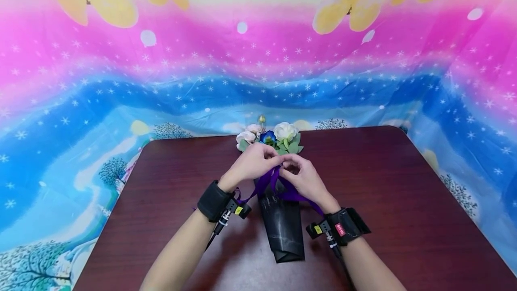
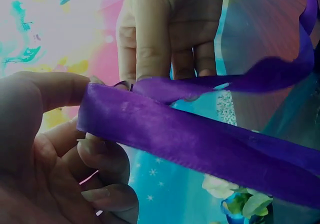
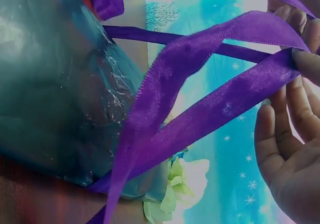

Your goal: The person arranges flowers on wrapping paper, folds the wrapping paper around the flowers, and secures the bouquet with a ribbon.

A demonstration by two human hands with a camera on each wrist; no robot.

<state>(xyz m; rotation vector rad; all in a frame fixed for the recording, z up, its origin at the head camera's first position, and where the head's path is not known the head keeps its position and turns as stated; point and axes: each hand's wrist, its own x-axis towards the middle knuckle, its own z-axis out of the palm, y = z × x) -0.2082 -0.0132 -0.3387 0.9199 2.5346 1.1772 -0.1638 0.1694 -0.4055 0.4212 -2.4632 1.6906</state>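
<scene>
A bouquet in black wrapping paper (image 1: 280,221) lies on the table, its flower heads pointing away from me. Purple ribbon (image 1: 264,181) runs around the wrapper and up to both hands. My left hand (image 1: 251,161) pinches a folded loop of ribbon, seen close up in the left wrist view. Beside it, almost touching, my right hand (image 1: 308,181) pinches another stretch of ribbon between thumb and fingers. In the right wrist view, ribbon strands (image 3: 215,104) cross in front of the wrapper. The exact crossing point between the fingertips is partly hidden.
Beyond the hands are a white rose (image 1: 286,132), a blue flower (image 1: 267,137) and pale pink blooms (image 1: 247,136). The dark red table (image 1: 363,192) ends at a printed cloth backdrop (image 1: 258,66). Each wrist wears a black strap with a camera and cable.
</scene>
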